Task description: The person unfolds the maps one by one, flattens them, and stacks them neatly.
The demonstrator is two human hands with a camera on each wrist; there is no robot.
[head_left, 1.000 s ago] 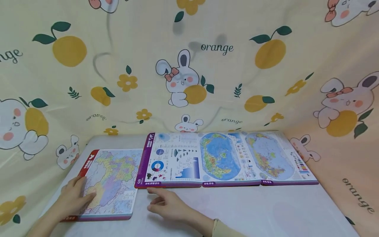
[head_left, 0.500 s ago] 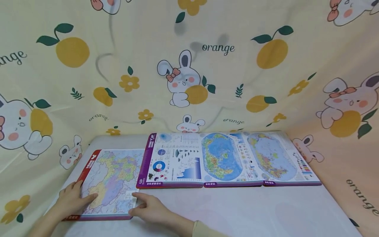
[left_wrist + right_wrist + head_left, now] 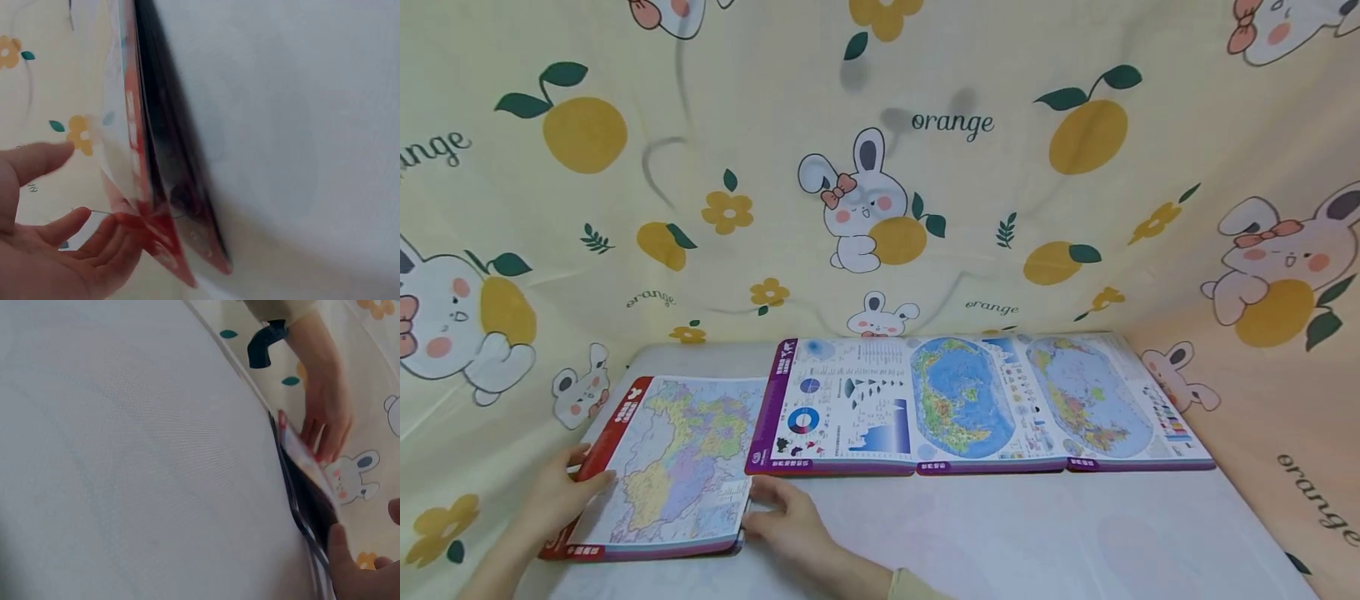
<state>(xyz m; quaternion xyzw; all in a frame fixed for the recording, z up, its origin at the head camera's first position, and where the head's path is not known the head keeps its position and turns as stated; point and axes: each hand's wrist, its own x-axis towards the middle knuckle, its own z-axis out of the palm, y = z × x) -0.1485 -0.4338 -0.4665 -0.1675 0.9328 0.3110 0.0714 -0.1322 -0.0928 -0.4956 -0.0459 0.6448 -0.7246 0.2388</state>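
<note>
A red-bordered folding map point(image 3: 681, 467) lies at the left of the table, several layers thick. My left hand point(image 3: 553, 492) grips its left edge, with the thumb over the red border. At the right edge, my right hand point(image 3: 801, 525) holds the side between thumb and fingers. In the left wrist view the map's red-edged upper panel point(image 3: 134, 125) stands apart from a dark panel point(image 3: 187, 187) under it. The right wrist view shows the same dark gap, with the left hand point(image 3: 328, 409) at the far end.
A purple-bordered world map point(image 3: 842, 417), unfolded into three panels, stretches right along the back of the white table point(image 3: 1000, 533). It sits close against the red-bordered map. A cloth point(image 3: 737, 125) printed with rabbits and oranges hangs behind and at both sides.
My left hand has drawn back from the map's face to its left edge. My right hand has come left to the right edge. The upper part has shifted slightly left and a gap shows.
</note>
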